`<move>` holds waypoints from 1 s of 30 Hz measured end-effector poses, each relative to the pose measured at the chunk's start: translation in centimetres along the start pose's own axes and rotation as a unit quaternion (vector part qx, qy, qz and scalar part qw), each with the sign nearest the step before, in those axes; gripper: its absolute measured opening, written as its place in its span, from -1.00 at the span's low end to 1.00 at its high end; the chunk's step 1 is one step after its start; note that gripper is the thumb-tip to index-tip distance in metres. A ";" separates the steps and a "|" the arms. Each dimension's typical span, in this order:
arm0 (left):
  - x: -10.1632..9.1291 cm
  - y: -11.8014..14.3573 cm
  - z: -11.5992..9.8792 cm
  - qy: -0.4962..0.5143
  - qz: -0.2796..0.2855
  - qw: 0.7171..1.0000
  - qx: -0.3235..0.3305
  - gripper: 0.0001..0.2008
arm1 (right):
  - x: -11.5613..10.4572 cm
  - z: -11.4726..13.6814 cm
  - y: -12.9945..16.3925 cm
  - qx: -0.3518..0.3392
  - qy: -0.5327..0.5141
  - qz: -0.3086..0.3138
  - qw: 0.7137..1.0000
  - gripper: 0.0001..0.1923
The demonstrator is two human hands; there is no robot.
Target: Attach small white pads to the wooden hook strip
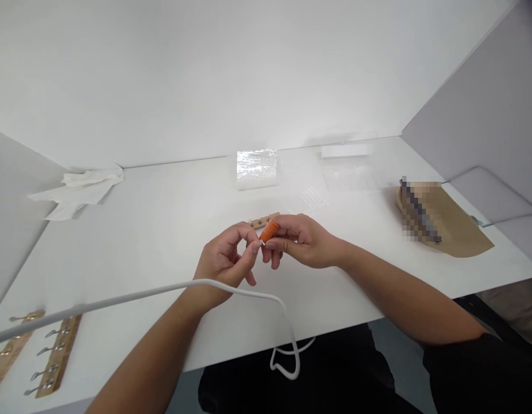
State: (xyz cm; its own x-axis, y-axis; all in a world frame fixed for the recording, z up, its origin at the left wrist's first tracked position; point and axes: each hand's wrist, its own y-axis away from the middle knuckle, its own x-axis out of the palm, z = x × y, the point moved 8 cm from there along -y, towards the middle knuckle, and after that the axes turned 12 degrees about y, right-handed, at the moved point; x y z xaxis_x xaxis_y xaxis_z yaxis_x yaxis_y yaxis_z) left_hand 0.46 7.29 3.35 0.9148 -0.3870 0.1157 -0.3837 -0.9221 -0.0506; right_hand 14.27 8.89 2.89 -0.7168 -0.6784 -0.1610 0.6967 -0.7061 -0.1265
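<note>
Between thumb and fingers, my right hand (303, 241) grips a small orange cylinder (269, 231) with a rim at its upper end, held at a tilt. My left hand (227, 256) pinches a tiny whitish piece (261, 243) against the cylinder's lower end; its exact kind is too small to make out. Both hands meet above the middle of the white table. Just behind them, partly hidden by the fingers, lies a short wooden strip (259, 222) with several metal hooks.
At the lower left lie wooden hook strips (59, 362). A white cable (162, 287) crosses in front of my left forearm. Behind are a plastic-wrapped pack (256, 169), white dots (313, 198) and clear plastic (352, 172). White tissue (83, 190) and a brown pouch (459, 227) flank them.
</note>
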 end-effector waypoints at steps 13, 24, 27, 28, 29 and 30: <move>-0.7 -0.1 -1.8 -0.080 -0.006 0.989 0.124 -0.83 | 0.1 0.2 0.1 -0.001 -0.047 0.012 0.999 -0.79; -0.5 0.1 -2.3 -0.141 0.014 0.977 0.159 -0.79 | 0.3 0.4 0.4 0.010 -0.036 0.035 0.999 -0.80; -0.4 0.3 -2.5 -0.140 0.012 0.976 0.167 -0.77 | 0.2 0.7 0.4 0.001 -0.025 0.030 0.999 -0.82; -0.4 0.4 -2.6 -0.138 0.011 0.975 0.171 -0.77 | 0.2 0.8 0.4 -0.002 -0.022 0.028 0.999 -0.82; -0.5 0.4 -2.6 -0.137 0.011 0.975 0.175 -0.76 | 0.2 0.8 0.4 -0.004 -0.020 0.026 0.999 -0.82; -0.6 0.5 -2.6 -0.136 0.010 0.975 0.176 -0.76 | 0.2 0.8 0.4 -0.007 -0.018 0.026 0.999 -0.83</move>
State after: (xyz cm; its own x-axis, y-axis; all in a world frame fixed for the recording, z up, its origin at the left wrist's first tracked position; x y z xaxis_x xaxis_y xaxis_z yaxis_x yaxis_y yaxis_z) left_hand -0.55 7.08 5.80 0.9259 -0.3455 -0.1526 -0.3776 -0.8382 -0.3936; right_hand 14.37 8.24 3.62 -0.6807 -0.7206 -0.1317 0.7325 -0.6678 -0.1323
